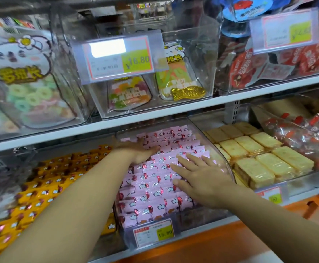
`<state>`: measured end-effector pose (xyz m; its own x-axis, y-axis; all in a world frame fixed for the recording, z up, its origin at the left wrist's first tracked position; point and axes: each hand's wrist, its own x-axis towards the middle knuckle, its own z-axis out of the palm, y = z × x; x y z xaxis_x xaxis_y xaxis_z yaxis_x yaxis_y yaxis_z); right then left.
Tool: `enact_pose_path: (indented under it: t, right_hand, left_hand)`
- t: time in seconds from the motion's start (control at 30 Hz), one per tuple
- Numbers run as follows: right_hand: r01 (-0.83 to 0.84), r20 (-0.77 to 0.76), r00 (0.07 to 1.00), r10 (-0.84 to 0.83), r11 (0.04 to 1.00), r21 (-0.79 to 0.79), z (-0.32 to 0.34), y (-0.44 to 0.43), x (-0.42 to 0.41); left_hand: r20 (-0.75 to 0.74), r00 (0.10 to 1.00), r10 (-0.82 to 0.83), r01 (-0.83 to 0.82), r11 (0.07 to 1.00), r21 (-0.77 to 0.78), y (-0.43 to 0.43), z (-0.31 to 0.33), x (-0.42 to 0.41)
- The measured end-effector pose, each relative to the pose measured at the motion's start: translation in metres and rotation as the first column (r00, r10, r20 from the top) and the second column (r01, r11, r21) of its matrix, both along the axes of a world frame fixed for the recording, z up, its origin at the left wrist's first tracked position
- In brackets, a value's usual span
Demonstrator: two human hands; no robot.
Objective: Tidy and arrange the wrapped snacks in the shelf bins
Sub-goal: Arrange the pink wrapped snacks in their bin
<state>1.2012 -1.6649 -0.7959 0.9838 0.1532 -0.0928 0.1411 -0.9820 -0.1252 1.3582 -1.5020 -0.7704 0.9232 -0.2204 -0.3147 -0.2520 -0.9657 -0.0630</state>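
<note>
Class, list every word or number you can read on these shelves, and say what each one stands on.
"¥16.80": large price tag on the upper middle bin.
"16.80": small price tag on the pink snack bin.
"罗班长": gummy ring bag, upper left.
Too blurred to read: upper right tag, lower right tag, and the small print on every tag.

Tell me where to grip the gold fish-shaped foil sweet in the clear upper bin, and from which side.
Probably pinch the gold fish-shaped foil sweet across its narrow body, on its long edges. Reach in from above: the front wall of the clear upper bin blocks the front, and the sweet lies sideways behind it.
</note>
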Motion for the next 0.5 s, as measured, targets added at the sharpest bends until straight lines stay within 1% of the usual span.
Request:
enact_pose_path:
  t: [0.07,0.13,0.2,0.27,0.33,0.4,0.5]
  right_hand:
    - [0.002,0.013,1.0,-0.002,1.0,0.006,0.0,0.001,0.002]
    - [0.009,0.024,1.0,-0.01,1.0,0.014,-0.001,0.001,0.001]
    - [0.024,0.067,0.997,-0.029,0.997,0.075,-0.002,0.0,-0.004]
    - [0.016,0.119,0.992,-0.033,0.99,0.141,0.003,0.003,-0.008]
    - [-0.015,0.168,0.986,-0.014,0.985,0.172,0.012,0.014,-0.012]
    - [-0.075,0.214,0.976,0.038,0.983,0.168,0.022,0.035,-0.012]
    - [-0.182,0.209,0.966,0.149,0.972,0.147,0.03,0.082,-0.01]
  left_hand:
    - [-0.012,1.0,0.027,-0.029,0.988,-0.15,0.004,0.002,-0.006]
    - [0.023,0.999,-0.028,0.033,0.975,-0.218,0.01,0.009,-0.026]
    - [0.106,0.99,-0.093,0.116,0.965,-0.234,0.021,0.013,-0.052]
    - [0.239,0.96,-0.146,0.199,0.957,-0.213,0.039,0.014,-0.076]
    - [0.323,0.929,-0.179,0.252,0.947,-0.201,0.062,0.013,-0.095]
    - [0.355,0.92,-0.164,0.254,0.941,-0.225,0.088,0.012,-0.111]
    - [0.392,0.914,-0.107,0.213,0.948,-0.238,0.125,0.008,-0.13]
